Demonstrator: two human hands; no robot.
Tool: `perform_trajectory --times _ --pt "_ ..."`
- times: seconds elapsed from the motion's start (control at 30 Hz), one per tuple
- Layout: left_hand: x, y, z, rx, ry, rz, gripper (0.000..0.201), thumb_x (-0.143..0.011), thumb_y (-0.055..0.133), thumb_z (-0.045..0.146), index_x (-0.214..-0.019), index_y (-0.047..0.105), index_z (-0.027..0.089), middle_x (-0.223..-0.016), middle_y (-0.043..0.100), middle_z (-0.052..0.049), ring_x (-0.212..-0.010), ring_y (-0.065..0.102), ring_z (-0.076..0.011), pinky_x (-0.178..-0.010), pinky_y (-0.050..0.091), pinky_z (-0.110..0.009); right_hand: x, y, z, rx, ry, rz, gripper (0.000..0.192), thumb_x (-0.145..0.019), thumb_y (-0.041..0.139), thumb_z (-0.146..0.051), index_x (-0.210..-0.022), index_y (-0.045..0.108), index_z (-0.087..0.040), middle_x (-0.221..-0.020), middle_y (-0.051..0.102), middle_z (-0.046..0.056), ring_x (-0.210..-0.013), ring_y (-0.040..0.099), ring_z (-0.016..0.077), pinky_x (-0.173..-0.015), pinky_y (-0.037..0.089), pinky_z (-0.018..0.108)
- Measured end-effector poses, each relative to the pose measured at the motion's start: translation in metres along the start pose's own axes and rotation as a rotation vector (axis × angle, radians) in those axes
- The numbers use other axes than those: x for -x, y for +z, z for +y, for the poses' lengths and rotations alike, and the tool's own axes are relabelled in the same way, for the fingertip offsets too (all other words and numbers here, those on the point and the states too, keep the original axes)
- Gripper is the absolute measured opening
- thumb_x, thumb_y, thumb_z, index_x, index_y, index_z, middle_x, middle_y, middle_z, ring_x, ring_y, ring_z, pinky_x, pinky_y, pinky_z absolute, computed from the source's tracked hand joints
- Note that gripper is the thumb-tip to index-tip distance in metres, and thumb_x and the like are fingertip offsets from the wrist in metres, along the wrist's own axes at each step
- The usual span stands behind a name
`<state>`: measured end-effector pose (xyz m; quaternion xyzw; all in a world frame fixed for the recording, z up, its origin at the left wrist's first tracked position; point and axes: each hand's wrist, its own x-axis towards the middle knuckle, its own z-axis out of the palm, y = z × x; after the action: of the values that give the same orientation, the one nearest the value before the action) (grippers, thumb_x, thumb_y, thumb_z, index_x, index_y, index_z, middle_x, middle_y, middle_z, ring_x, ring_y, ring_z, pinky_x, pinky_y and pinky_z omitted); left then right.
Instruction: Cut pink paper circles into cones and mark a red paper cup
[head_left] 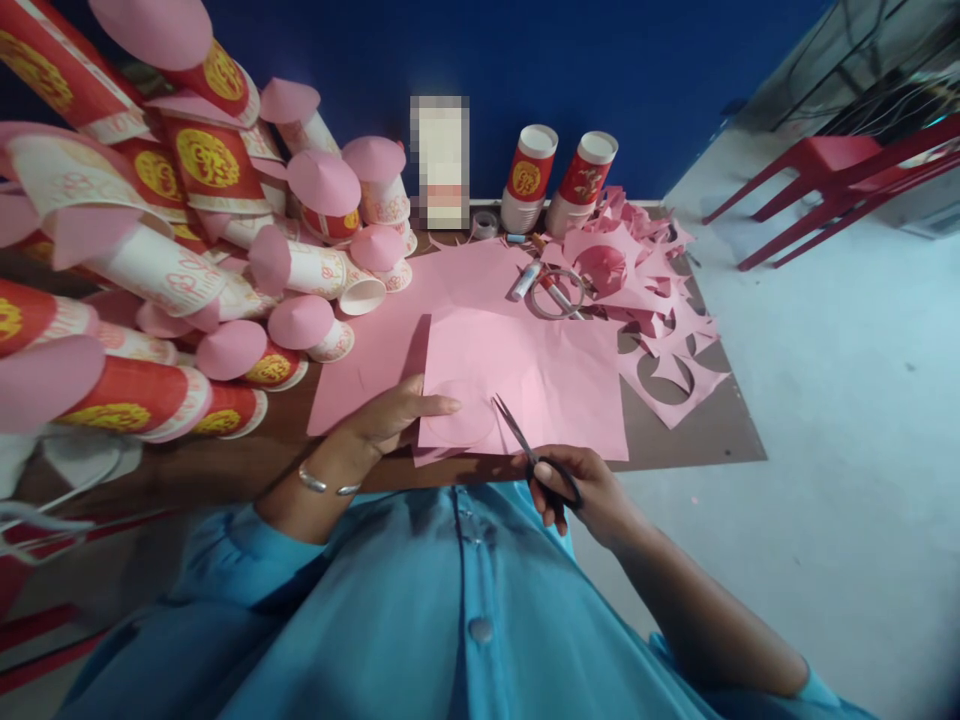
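My left hand grips the left edge of a pink paper sheet, its thumb lying on top and the fingers under it. A faint round outline shows on the sheet's lower left part, beside my thumb. In my right hand is a pair of scissors with black handles, the fingers wrapped round the loops. The blades point up and left, their tips at the sheet near the outline; they look nearly closed. More pink sheets lie under and to the right of the held one.
Paper cups with pink cone tops crowd the table's left side. Two cup stacks stand by the blue wall. Cut pink scraps pile at the right, near a tape roll and a glue stick. A red stool stands beyond.
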<state>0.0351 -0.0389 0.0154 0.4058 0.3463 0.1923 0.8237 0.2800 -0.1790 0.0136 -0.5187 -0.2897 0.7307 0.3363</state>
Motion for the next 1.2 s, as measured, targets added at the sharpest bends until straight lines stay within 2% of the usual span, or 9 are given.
perform_trajectory --times 0.13,0.37,0.53,0.77,1.0,1.2 --pt "0.001 0.000 -0.001 0.019 -0.018 -0.010 0.066 -0.077 0.086 0.029 -0.138 0.069 0.012 -0.119 0.081 -0.017 -0.109 0.077 -0.0326 -0.094 0.060 -0.038 -0.001 -0.001 -0.003 0.011 0.005 -0.016 0.066 -0.079 0.084 -0.069 -0.110 0.077 -0.011 -0.060 0.066 -0.001 -0.044 0.061 0.0112 -0.035 0.043 0.018" --pt "0.001 -0.004 -0.004 0.019 -0.025 0.017 0.049 -0.079 0.086 0.031 -0.122 0.076 0.011 -0.109 0.083 -0.015 -0.098 0.079 -0.0281 -0.087 0.061 -0.034 0.002 -0.003 -0.002 0.000 0.037 -0.067 0.062 -0.083 0.082 -0.068 -0.107 0.076 -0.012 -0.060 0.065 -0.001 -0.044 0.059 0.0105 -0.035 0.041 0.018" --pt "0.004 -0.004 -0.004 0.019 -0.034 0.011 0.048 -0.079 0.086 0.029 -0.122 0.076 0.011 -0.103 0.084 -0.013 -0.097 0.079 -0.0275 -0.088 0.061 -0.035 -0.006 -0.002 -0.002 -0.010 0.020 -0.082 0.064 -0.083 0.082 -0.068 -0.112 0.077 -0.012 -0.061 0.065 -0.001 -0.045 0.059 0.0105 -0.035 0.040 0.018" --pt "0.004 -0.008 -0.008 -0.008 -0.057 0.001 0.047 -0.078 0.087 0.030 -0.119 0.076 0.009 -0.110 0.083 -0.016 -0.107 0.077 -0.0319 -0.098 0.059 -0.041 -0.019 0.002 -0.005 0.026 -0.034 -0.096 0.066 -0.084 0.080 -0.069 -0.115 0.077 -0.011 -0.064 0.066 0.000 -0.048 0.060 0.0106 -0.038 0.042 0.018" --pt "0.004 -0.009 -0.010 -0.012 -0.056 -0.023 0.049 -0.077 0.087 0.028 -0.121 0.076 0.010 -0.106 0.083 -0.014 -0.096 0.078 -0.0285 -0.090 0.059 -0.039 -0.020 0.003 -0.006 0.089 -0.061 -0.103 0.064 -0.086 0.078 -0.068 -0.118 0.076 -0.013 -0.065 0.066 -0.001 -0.050 0.062 0.0115 -0.038 0.042 0.019" --pt "0.003 -0.011 -0.011 -0.042 -0.070 -0.009 0.043 -0.075 0.088 0.033 -0.110 0.078 0.010 -0.100 0.083 -0.014 -0.089 0.076 -0.0261 -0.086 0.060 -0.038 -0.017 -0.002 -0.010 0.088 -0.042 -0.118 0.066 -0.085 0.080 -0.068 -0.118 0.076 -0.012 -0.066 0.067 -0.001 -0.050 0.063 0.0109 -0.038 0.042 0.018"
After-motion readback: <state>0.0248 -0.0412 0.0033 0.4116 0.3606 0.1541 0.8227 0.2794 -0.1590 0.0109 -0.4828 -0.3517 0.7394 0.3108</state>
